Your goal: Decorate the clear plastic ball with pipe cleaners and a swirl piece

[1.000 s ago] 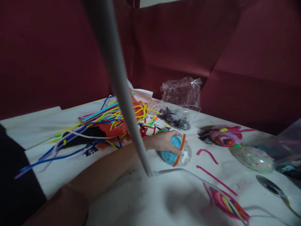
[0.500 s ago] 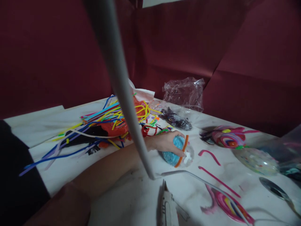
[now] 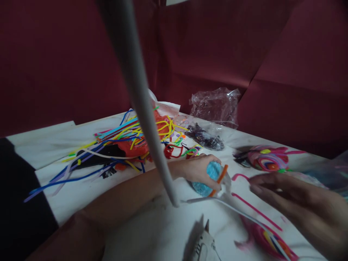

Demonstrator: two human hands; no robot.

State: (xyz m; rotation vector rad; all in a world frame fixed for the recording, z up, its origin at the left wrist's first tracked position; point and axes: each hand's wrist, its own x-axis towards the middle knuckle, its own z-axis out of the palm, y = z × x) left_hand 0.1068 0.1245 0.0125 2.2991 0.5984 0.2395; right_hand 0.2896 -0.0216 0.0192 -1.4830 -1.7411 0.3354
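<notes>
My left hand [image 3: 201, 170] is closed around a blue, rough-textured ball [image 3: 213, 169] with a clear rounded part on its right side. A strip of orange pipe cleaner [image 3: 223, 174] runs across the front, under my thumb. From the right comes my right hand [image 3: 301, 206], slightly blurred, its fingers stretched out. Their tips overlap the lower end of a curved pink pipe cleaner [image 3: 239, 175]; no grip on it shows. A straight pink pipe cleaner [image 3: 257, 210] lies just below. At the bottom, a white glue gun [image 3: 205, 246] rests with its nozzle pointing up.
A white cord [image 3: 239, 210] crosses the view before the hands. Colourful pipe cleaners [image 3: 119, 137] heap up at left. Behind are a dark packet [image 3: 205, 136] and a clear plastic bag [image 3: 214, 108]. Pink decorated pieces [image 3: 266, 157] lie at right, below the maroon backdrop [image 3: 206, 47].
My right hand has come into view from the right, reaching the curved pink pipe cleaner. The glue gun has shifted right and turned. My left hand keeps hold of the ball.
</notes>
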